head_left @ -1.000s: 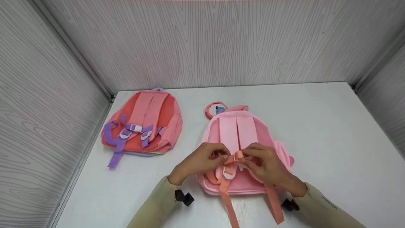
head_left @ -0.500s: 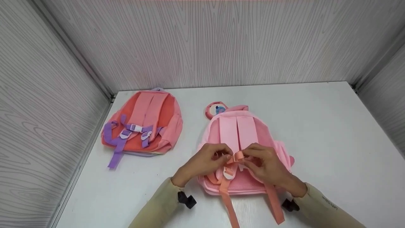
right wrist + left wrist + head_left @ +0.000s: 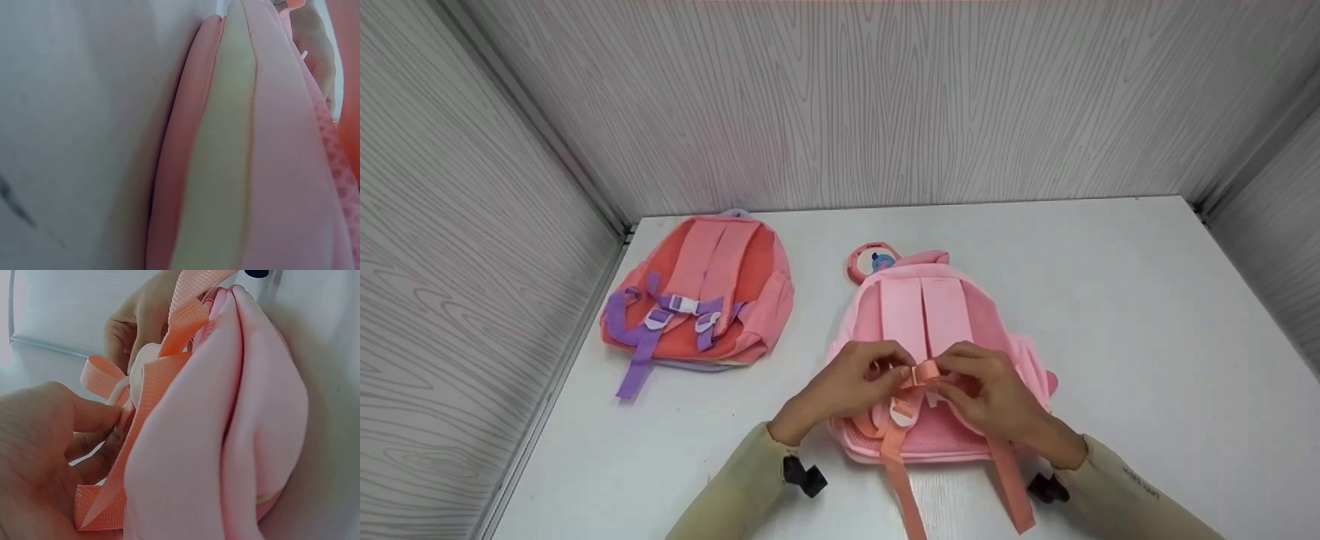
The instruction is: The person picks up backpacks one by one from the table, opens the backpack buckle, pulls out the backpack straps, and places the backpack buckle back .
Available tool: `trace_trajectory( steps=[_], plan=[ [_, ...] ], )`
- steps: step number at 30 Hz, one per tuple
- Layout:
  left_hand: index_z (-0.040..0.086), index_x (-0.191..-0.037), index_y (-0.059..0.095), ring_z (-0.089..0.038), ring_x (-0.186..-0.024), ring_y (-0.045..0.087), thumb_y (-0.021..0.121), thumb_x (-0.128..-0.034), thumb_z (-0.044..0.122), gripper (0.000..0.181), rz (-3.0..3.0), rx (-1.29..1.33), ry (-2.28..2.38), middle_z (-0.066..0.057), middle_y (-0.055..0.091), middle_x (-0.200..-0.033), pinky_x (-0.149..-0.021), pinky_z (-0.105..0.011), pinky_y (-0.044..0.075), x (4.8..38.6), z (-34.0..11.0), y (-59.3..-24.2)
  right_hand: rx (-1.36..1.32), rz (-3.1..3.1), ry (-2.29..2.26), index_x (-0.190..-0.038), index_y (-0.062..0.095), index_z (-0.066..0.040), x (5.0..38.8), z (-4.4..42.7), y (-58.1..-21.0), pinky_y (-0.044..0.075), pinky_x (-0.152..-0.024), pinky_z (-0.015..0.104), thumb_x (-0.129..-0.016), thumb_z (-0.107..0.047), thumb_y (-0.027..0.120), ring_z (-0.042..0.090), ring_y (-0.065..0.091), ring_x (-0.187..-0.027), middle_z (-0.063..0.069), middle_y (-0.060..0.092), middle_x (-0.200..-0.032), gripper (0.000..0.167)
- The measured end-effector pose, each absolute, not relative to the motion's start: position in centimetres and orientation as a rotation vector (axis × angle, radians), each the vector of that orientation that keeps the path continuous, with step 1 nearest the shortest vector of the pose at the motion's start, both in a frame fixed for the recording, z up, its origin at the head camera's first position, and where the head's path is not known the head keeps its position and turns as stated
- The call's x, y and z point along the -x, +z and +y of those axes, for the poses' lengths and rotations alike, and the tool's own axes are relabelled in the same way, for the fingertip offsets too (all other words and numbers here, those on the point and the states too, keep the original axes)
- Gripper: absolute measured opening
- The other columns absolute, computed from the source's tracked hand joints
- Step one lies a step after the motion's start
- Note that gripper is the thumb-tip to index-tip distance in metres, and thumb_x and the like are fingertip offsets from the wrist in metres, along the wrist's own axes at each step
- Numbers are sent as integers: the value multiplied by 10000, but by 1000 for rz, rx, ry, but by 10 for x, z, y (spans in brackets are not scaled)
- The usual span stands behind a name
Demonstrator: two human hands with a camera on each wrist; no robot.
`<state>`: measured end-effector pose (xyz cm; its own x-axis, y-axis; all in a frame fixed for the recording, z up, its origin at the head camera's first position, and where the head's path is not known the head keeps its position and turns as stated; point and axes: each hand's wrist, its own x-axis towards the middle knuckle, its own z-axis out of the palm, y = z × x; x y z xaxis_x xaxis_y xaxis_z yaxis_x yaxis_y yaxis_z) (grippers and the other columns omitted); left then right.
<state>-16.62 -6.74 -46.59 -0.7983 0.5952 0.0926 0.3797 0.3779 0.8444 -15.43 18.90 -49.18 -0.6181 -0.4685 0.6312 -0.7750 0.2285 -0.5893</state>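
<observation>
Pinching a small orange strap [image 3: 928,371] between curled fingers and thumb, the left hand [image 3: 849,380] is over the middle of a pink backpack [image 3: 901,319]. From the right, the right hand [image 3: 994,388] holds the strap's looped end, thumb and index finger almost together; its exact grip is partly hidden. Just nearer than the left fingertips, a white buckle [image 3: 903,412] sits on the bag. Two loose orange tails [image 3: 901,480] run past its near edge, one left, one right. The bag lies back side up on a white table [image 3: 1132,315], with a pink tag [image 3: 874,260] bearing a blue picture just beyond its far left side. Farther left, well apart, lies a coral backpack [image 3: 757,262], also back side up, with purple straps [image 3: 641,360] and a white clip [image 3: 684,304].
</observation>
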Motion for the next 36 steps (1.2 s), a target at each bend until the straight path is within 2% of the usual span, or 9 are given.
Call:
trace_trajectory(
  steps=[10, 16, 22, 36],
  plan=[
    [208, -1114, 764, -89, -907, 600, 677, -1040, 195, 114, 2434, -841, 1329, 95, 700, -993, -824, -250, 522, 168, -73, -462, -1160, -2167, 1330, -1129, 813, -110, 156, 189, -491, 472, -512, 282, -846, 2, 876, 91, 553, -679, 5, 710, -900, 310],
    [168, -1122, 769, -82, -899, 602, 649, -1044, 143, 146, 2437, -890, 1371, 68, 718, -1008, -823, -245, 520, 168, -71, -465, -1148, -2177, 1343, -1134, 817, -103, 156, 190, -493, 485, -516, 299, -842, 11, 876, 100, 567, -690, 6, 721, -905, 318],
    [195, -1123, 767, -89, -921, 604, 654, -1055, 169, 135, 2441, -849, 1368, 92, 702, -1003, -846, -256, 527, 166, -68, -464, -1138, -2180, 1331, -1103, 824, -132, 156, 190, -493, 486, -525, 301, -830, 12, 885, 108, 582, -687, -8, 737, -904, 314],
    [181, -1166, 765, -85, -935, 601, 660, -1062, 159, 149, 2447, -843, 1377, 76, 717, -1048, -846, -240, 521, 164, -65, -463, -1134, -2215, 1315, -1123, 821, -114, 154, 190, -492, 489, -543, 260, -856, 0, 870, 87, 575, -702, -10, 721, -913, 294]
  ],
)
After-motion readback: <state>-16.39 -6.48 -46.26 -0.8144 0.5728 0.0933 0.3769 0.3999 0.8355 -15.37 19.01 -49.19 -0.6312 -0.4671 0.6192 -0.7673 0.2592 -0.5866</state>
